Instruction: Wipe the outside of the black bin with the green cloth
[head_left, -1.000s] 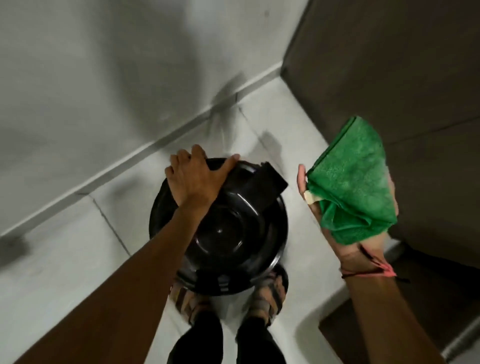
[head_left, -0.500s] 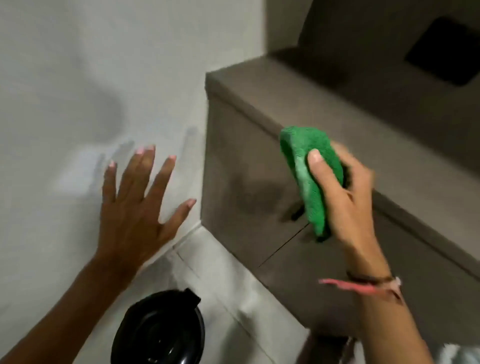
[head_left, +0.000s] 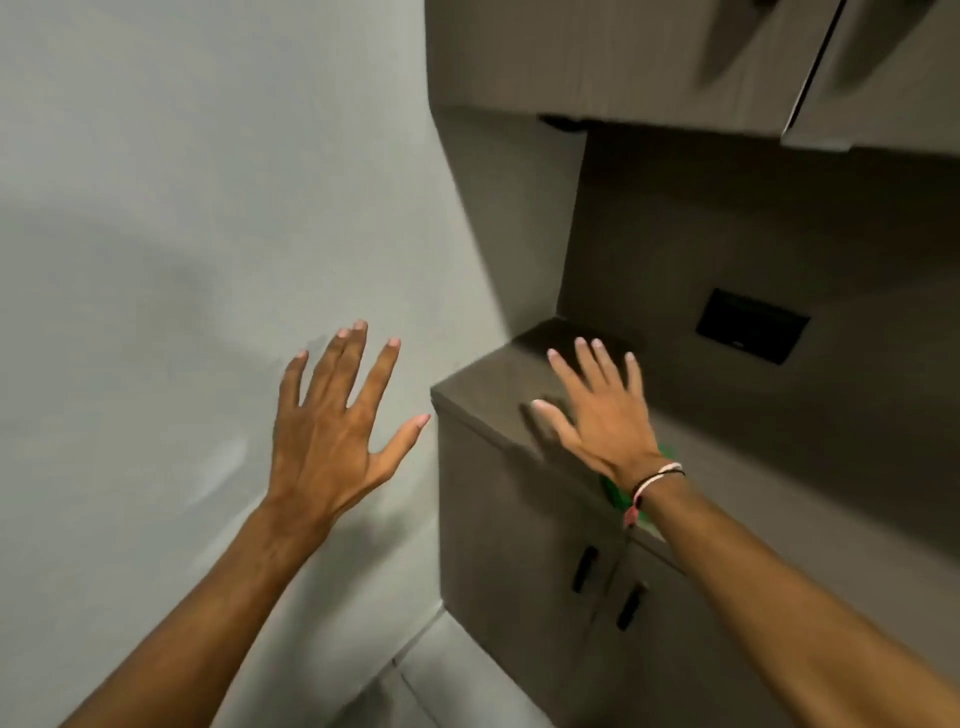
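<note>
I have both hands up in front of me, and neither has hold of anything. My left hand is raised before the pale wall, back toward the camera, all five fingers spread wide and the palm facing away; I cannot tell whether it touches the wall. My right hand is over the brown tabletop of the low cabinet, fingers also fanned out flat and empty, with its dark shadow lying just left of the thumb. Whether the palm rests on the surface or sits just above it I cannot tell.

The green cloth lies on the tabletop near its front edge, mostly hidden beneath my right wrist; only a small bright green patch shows beside the wristbands, a pale one and a dark one with a pink tail hanging down. The black bin is out of my view.

Below the tabletop the cabinet has two doors with short dark handles, set close together. A dark rectangular plate sits in the brown back panel above the tabletop, and upper cabinets hang overhead. A strip of light floor tile shows in the corner where the wall meets the cabinet.
</note>
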